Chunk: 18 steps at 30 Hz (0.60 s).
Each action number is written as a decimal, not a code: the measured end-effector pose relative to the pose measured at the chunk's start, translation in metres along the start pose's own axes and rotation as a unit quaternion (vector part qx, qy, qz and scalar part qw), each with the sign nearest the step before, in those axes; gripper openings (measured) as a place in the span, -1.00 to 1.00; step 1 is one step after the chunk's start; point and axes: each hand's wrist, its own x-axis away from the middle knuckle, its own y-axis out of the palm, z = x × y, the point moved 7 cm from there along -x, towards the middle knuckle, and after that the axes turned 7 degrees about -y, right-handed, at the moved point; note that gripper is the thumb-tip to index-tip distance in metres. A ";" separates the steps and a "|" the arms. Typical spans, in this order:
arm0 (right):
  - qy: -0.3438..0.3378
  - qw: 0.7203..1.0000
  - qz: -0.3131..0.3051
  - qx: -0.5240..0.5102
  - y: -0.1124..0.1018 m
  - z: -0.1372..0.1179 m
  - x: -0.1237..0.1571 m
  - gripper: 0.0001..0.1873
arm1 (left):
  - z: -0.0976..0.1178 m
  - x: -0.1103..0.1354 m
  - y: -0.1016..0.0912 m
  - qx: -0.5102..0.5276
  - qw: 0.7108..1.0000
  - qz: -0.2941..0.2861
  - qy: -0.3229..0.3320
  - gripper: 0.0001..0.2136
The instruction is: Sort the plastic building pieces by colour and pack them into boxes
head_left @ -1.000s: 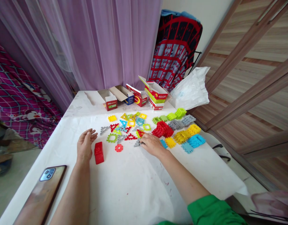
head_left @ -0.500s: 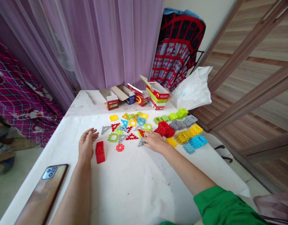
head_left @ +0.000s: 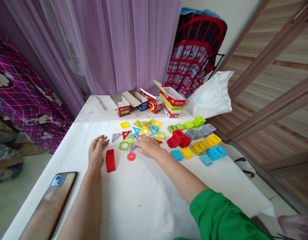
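My left hand [head_left: 96, 152] rests on the table, fingers loosely apart and holding nothing. Just right of it lies a red plastic piece [head_left: 110, 160]. My right hand [head_left: 149, 146] reaches into the spread of loose plastic building pieces, fingers bent down together beside a grey piece [head_left: 132, 146]. What is under the fingertips, if anything, is hidden. Around it lie a green square frame [head_left: 124, 145], a red round flower-like piece [head_left: 131, 156], a red triangle [head_left: 126, 134] and a yellow square frame [head_left: 144, 131]. Other frames and triangles overlap behind.
Sorted by colour at right are red pieces [head_left: 177, 138], yellow pieces [head_left: 201, 146], blue pieces [head_left: 216, 152], grey pieces [head_left: 194, 134] and green pieces [head_left: 199, 121]. Opened cardboard boxes [head_left: 123, 110] and a white bag [head_left: 211, 96] stand behind. A phone [head_left: 50, 206] lies at left.
My right hand has moved left across the loose pieces, uncovering a blue square beside the yellow one. My left hand keeps its place. The view has shifted slightly left.
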 end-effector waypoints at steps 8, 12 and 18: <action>0.009 0.999 -0.007 -0.031 0.017 -0.012 -0.023 -0.80 | 0.000 0.001 0.000 0.009 1.000 -0.003 -0.006 -0.62; 0.134 0.984 0.030 -0.113 0.009 0.003 -0.011 -0.71 | 0.000 0.000 0.000 0.010 1.000 -0.004 -0.008 -0.61; 0.275 0.960 -0.016 -0.056 0.003 0.034 0.025 -0.66 | 0.000 0.001 0.001 0.011 1.000 -0.007 -0.007 -0.61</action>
